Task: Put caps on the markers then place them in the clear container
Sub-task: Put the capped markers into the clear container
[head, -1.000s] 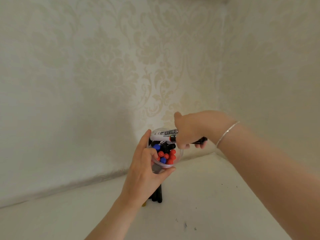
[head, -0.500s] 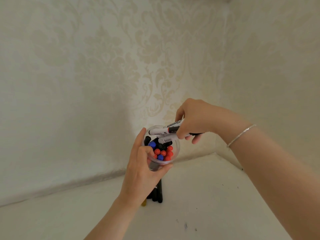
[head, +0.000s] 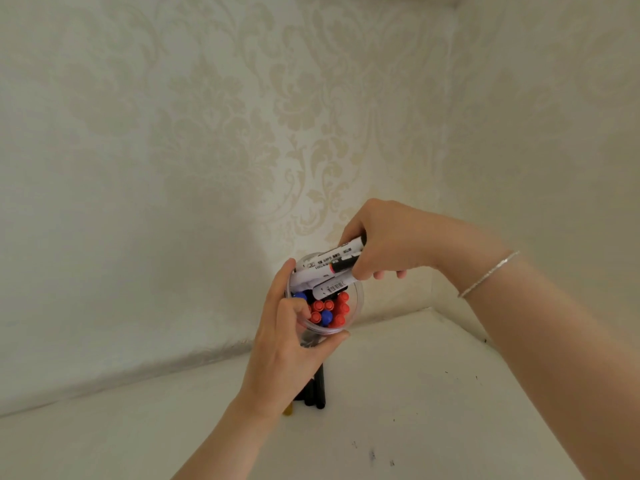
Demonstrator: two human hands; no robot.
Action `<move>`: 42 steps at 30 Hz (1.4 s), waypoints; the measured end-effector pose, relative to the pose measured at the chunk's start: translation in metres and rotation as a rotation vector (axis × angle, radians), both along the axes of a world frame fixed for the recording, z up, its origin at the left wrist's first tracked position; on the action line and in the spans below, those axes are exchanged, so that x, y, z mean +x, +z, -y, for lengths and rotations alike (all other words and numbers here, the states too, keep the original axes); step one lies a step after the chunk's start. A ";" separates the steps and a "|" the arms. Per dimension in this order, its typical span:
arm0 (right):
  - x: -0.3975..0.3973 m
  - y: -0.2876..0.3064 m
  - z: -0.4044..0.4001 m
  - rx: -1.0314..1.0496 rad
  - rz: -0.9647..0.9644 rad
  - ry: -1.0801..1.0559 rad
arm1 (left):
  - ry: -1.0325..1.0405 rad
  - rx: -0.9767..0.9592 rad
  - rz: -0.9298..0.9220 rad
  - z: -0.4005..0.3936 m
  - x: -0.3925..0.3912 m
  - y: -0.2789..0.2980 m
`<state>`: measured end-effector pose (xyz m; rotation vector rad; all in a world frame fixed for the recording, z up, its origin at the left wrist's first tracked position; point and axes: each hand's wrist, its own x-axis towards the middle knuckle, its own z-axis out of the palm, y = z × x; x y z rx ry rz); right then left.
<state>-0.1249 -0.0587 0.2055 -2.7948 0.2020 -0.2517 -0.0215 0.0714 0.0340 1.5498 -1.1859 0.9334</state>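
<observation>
My left hand point(head: 287, 344) grips the clear container point(head: 356, 303), lifted above the table, thumb at its near rim and fingers over its far-left rim. Inside stand several capped markers with red caps point(head: 341, 308) and blue caps point(head: 326, 316). My right hand point(head: 388, 240) holds a bundle of white-barrelled markers point(head: 325, 268) by their black-capped ends, slanting down-left with their lower ends at the container's mouth. A silver bracelet circles my right wrist.
Black markers point(head: 318, 389) and a yellow-tipped one point(head: 288, 408) lie on the white table point(head: 415, 410) under my left hand. Patterned wallpaper walls meet in a corner behind the container. Small dark marks dot the table at the right.
My right hand has tilted the marker bundle from level to slanting, its lower ends dropping toward the container's mouth. My left hand has kept its hold on the container.
</observation>
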 end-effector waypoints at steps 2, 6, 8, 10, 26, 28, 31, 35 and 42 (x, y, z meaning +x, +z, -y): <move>-0.001 0.001 -0.004 -0.077 0.033 0.001 | -0.010 -0.025 -0.035 0.002 0.000 0.003; -0.007 0.006 -0.010 -0.208 0.127 0.020 | 0.000 -0.019 -0.062 0.004 0.002 0.006; -0.008 0.009 -0.011 -0.234 0.146 0.021 | 0.010 -0.006 -0.063 0.002 0.002 0.005; -0.005 0.008 -0.012 -0.250 0.146 -0.003 | 0.021 0.020 -0.035 0.001 0.002 0.003; 0.023 -0.035 -0.002 -0.071 0.224 0.042 | -0.072 -0.006 -0.095 0.012 -0.006 -0.001; 0.025 -0.041 -0.004 -0.134 0.291 0.027 | -0.077 -0.016 -0.095 0.011 -0.007 -0.001; 0.030 -0.056 -0.008 -0.134 0.456 0.056 | -0.079 -0.044 -0.101 0.011 -0.008 0.004; 0.037 -0.069 -0.008 -0.449 0.730 0.058 | -0.085 -0.023 -0.068 0.009 -0.009 0.007; 0.035 -0.086 -0.002 0.047 0.588 0.228 | -0.129 -0.023 -0.089 0.001 -0.006 -0.001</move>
